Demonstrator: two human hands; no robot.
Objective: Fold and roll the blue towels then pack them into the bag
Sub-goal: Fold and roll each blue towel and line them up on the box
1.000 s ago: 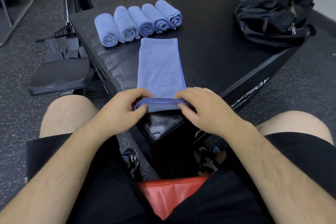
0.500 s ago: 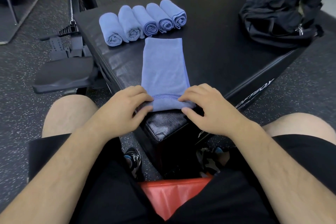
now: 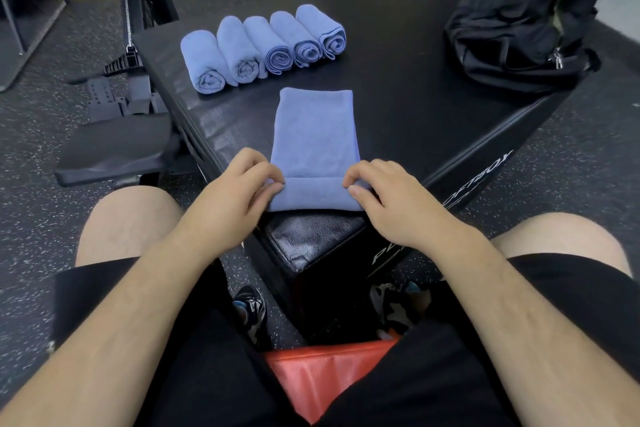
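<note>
Blue folded towel [image 3: 313, 135] flat on the black box [image 3: 398, 87], left hand [image 3: 235, 198] and right hand [image 3: 388, 198] both pinching its rolled near end, five rolled towels [image 3: 263, 48] lined up beyond, black bag [image 3: 519, 21] far right

Black shorts [image 3: 207, 374], bare forearms [image 3: 145, 298], seemingly camouflage-patterned sneakers [image 3: 251, 308]

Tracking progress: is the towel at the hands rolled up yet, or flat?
Mostly flat: the towel has only its near end rolled over, pinched by left hand and right hand.
</note>
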